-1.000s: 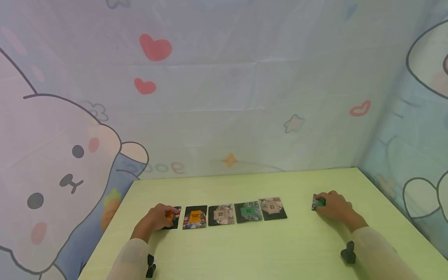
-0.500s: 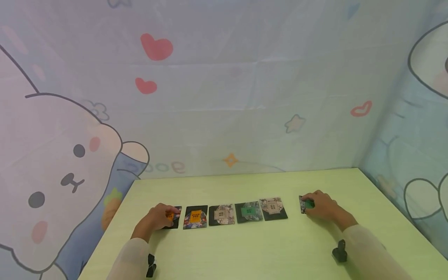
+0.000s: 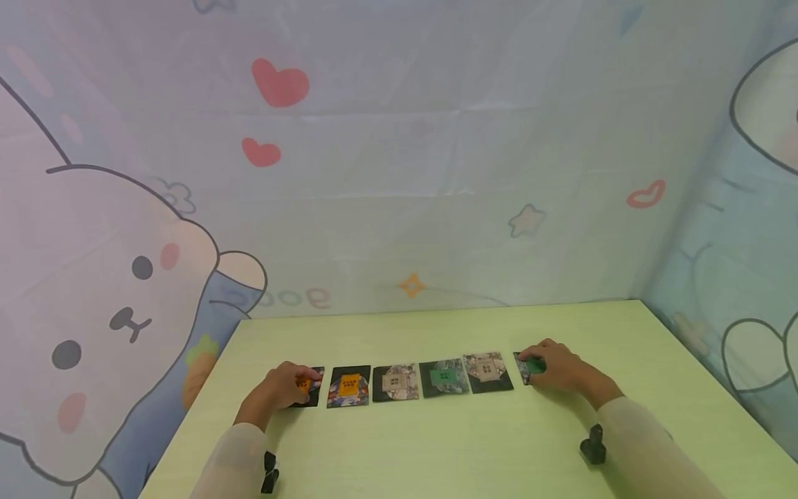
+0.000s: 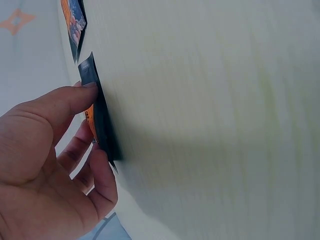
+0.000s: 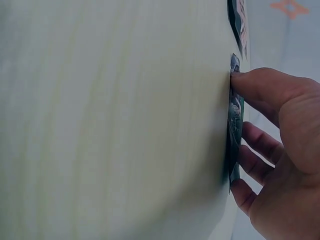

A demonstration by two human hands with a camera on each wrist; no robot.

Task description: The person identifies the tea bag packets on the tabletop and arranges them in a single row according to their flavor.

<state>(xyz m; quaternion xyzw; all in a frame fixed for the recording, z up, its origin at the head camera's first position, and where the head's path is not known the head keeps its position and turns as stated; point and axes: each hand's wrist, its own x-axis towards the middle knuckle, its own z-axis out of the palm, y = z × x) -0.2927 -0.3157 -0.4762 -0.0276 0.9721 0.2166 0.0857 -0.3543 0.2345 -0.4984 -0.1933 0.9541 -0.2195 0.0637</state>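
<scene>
Flat square sachets lie in a row across the table. At the row's left end, my left hand [image 3: 274, 388] holds an orange-labelled black sachet [image 3: 316, 396]. In the left wrist view the thumb [image 4: 80, 97] is on its near edge and the fingers curl over its label side. My right hand [image 3: 561, 371] holds a green-labelled sachet [image 3: 522, 366] at the right end, a small gap from its neighbour. The right wrist view has this sachet [image 5: 235, 112] edge-on at the tabletop, thumb at one end, curled fingertips along the other; the hand covers part of it.
Between the hands lie another orange-labelled sachet [image 3: 348, 388], a beige-labelled one [image 3: 395, 382], a green-labelled one [image 3: 444, 377] and a second beige-labelled one [image 3: 488, 372]. A printed cloth [image 3: 386, 229] hangs behind the pale table [image 3: 411, 450].
My right hand has slid left along the table with the green-labelled sachet, bringing it close to the row's right end. The left hand and the other sachets have stayed in place.
</scene>
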